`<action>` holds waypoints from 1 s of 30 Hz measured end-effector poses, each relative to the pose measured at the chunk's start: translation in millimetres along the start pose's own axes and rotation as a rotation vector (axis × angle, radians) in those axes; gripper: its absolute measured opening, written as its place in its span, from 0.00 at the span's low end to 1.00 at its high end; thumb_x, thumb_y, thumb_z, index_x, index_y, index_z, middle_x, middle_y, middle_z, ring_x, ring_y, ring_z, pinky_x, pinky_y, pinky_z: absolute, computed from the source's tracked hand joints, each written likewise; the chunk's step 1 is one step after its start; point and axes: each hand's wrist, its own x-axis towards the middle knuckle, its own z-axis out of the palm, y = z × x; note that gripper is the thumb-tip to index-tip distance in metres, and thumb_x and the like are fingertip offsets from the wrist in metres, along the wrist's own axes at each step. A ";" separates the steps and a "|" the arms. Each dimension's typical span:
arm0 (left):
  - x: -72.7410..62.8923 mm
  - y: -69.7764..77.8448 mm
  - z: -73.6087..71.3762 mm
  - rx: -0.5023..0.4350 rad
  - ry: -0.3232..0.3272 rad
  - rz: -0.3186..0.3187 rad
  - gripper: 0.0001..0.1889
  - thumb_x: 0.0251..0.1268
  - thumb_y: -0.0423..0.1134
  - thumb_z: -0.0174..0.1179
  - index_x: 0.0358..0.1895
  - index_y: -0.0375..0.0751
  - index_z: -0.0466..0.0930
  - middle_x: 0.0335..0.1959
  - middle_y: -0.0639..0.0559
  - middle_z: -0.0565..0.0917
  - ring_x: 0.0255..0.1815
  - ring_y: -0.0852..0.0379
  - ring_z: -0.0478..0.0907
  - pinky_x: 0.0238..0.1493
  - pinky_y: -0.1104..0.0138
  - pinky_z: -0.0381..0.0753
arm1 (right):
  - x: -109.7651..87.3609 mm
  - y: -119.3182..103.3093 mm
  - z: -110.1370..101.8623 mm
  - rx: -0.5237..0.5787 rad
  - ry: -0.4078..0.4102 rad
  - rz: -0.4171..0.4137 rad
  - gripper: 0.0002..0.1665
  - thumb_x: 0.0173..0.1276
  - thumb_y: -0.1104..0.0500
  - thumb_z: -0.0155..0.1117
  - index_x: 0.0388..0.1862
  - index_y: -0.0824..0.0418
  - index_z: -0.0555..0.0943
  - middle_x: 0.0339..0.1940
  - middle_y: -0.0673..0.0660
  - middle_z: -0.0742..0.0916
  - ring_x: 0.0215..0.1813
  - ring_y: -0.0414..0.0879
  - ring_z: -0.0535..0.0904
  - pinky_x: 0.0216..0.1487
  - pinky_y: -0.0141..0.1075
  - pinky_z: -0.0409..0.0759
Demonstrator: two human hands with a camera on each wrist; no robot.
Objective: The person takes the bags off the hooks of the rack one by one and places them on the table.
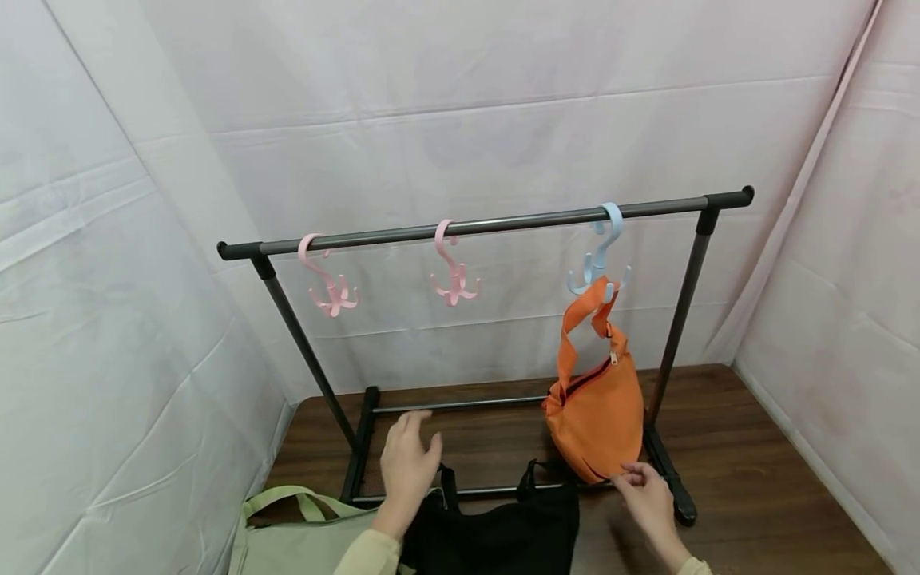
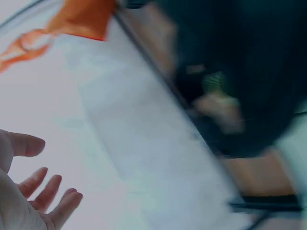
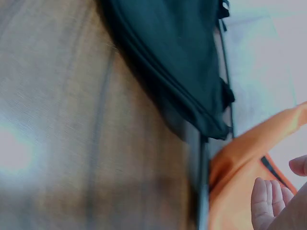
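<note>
An orange bag (image 1: pixel 600 419) hangs by its strap from a light blue hook (image 1: pixel 598 259) on the rack's top bar. Near the bag's lower edge is my right hand (image 1: pixel 643 499), its fingers loosely bent. In the right wrist view, the thumb of that hand stands apart from the fingers, with nothing gripped. My left hand (image 1: pixel 408 463) is raised over the left end of a black bag (image 1: pixel 503 531), thumb and fingers spread and holding nothing. A pale green bag (image 1: pixel 309 543) lies left of the black one, cut off by the frame's bottom edge.
A dark metal rack (image 1: pixel 525 224) stands on a brown wooden surface (image 1: pixel 762 455). Two pink hooks, one at the left (image 1: pixel 332 291) and one near the middle (image 1: pixel 454 275), hang from its bar without bags. White cloth (image 1: pixel 503 144) encloses the back and sides.
</note>
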 end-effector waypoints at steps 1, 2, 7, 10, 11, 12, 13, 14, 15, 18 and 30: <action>8.2 9.8 -1.1 -0.012 0.015 0.070 0.16 0.49 0.35 0.66 0.44 0.42 0.79 0.43 0.48 0.79 0.43 0.50 0.76 0.31 0.59 0.78 | 1.3 -3.9 -1.4 0.002 0.009 -0.022 0.20 0.59 0.57 0.60 0.47 0.68 0.75 0.31 0.57 0.83 0.27 0.41 0.78 0.25 0.32 0.75; 16.5 20.1 -2.3 -0.026 0.026 0.134 0.16 0.49 0.35 0.66 0.44 0.42 0.79 0.43 0.49 0.79 0.43 0.50 0.76 0.32 0.60 0.78 | 2.5 -7.8 -2.6 0.009 0.016 -0.039 0.20 0.59 0.58 0.60 0.47 0.68 0.75 0.32 0.57 0.83 0.27 0.39 0.77 0.25 0.31 0.76; 54.8 68.3 -8.8 -0.080 0.058 0.435 0.15 0.50 0.37 0.66 0.44 0.42 0.78 0.41 0.50 0.80 0.44 0.54 0.76 0.38 0.64 0.79 | 6.6 -23.8 -5.4 0.031 0.051 -0.115 0.17 0.59 0.59 0.61 0.46 0.65 0.76 0.34 0.58 0.82 0.27 0.37 0.76 0.27 0.29 0.75; 74.8 94.2 -14.0 -0.141 0.027 0.585 0.16 0.51 0.37 0.65 0.45 0.42 0.78 0.45 0.51 0.79 0.48 0.55 0.75 0.46 0.64 0.77 | 7.6 -29.9 -6.8 0.021 0.077 -0.170 0.16 0.59 0.59 0.62 0.45 0.64 0.77 0.35 0.58 0.82 0.30 0.36 0.76 0.29 0.27 0.74; 80.9 101.8 -15.3 -0.159 0.011 0.630 0.16 0.51 0.37 0.64 0.46 0.41 0.78 0.46 0.50 0.78 0.50 0.55 0.74 0.49 0.64 0.75 | 8.0 -31.7 -7.2 0.020 0.085 -0.186 0.15 0.59 0.59 0.62 0.44 0.64 0.77 0.35 0.58 0.82 0.31 0.36 0.76 0.30 0.27 0.73; 86.8 109.0 -16.3 -0.176 -0.005 0.671 0.16 0.52 0.38 0.64 0.46 0.41 0.78 0.47 0.50 0.78 0.51 0.55 0.73 0.52 0.64 0.74 | 8.4 -33.4 -7.5 0.024 0.087 -0.201 0.15 0.59 0.59 0.62 0.45 0.64 0.77 0.35 0.58 0.82 0.31 0.36 0.76 0.30 0.27 0.74; 92.3 115.9 -17.1 -0.190 -0.020 0.708 0.17 0.52 0.38 0.64 0.47 0.41 0.77 0.48 0.50 0.77 0.53 0.55 0.72 0.53 0.65 0.72 | 8.9 -35.1 -7.9 0.027 0.091 -0.215 0.15 0.60 0.59 0.62 0.44 0.64 0.77 0.35 0.58 0.82 0.32 0.36 0.76 0.30 0.27 0.74; 97.6 122.4 -17.8 -0.199 -0.031 0.742 0.17 0.52 0.38 0.64 0.47 0.41 0.77 0.49 0.50 0.77 0.54 0.55 0.71 0.54 0.65 0.72 | 9.2 -37.1 -8.3 0.035 0.093 -0.227 0.15 0.60 0.59 0.62 0.44 0.64 0.77 0.36 0.58 0.82 0.32 0.36 0.76 0.31 0.27 0.74; 102.8 128.7 -18.1 -0.200 -0.036 0.771 0.17 0.52 0.38 0.63 0.47 0.40 0.77 0.49 0.50 0.76 0.54 0.55 0.70 0.55 0.66 0.71 | 9.6 -39.1 -8.6 0.042 0.098 -0.241 0.14 0.60 0.59 0.62 0.44 0.64 0.77 0.36 0.59 0.82 0.32 0.36 0.76 0.31 0.26 0.74; 117.7 148.8 -18.1 -0.196 -0.029 0.839 0.18 0.53 0.39 0.64 0.48 0.39 0.77 0.50 0.49 0.76 0.55 0.55 0.69 0.54 0.68 0.71 | 11.4 -45.5 -9.7 0.067 0.108 -0.277 0.14 0.60 0.59 0.63 0.44 0.64 0.77 0.37 0.59 0.82 0.33 0.35 0.76 0.32 0.25 0.74; 168.4 225.4 -25.0 -0.167 0.004 0.921 0.17 0.55 0.38 0.61 0.48 0.39 0.77 0.52 0.48 0.75 0.56 0.54 0.68 0.55 0.74 0.68 | 9.3 -59.5 -5.6 0.105 0.077 -0.397 0.14 0.61 0.60 0.62 0.46 0.62 0.77 0.40 0.59 0.81 0.38 0.36 0.74 0.36 0.28 0.74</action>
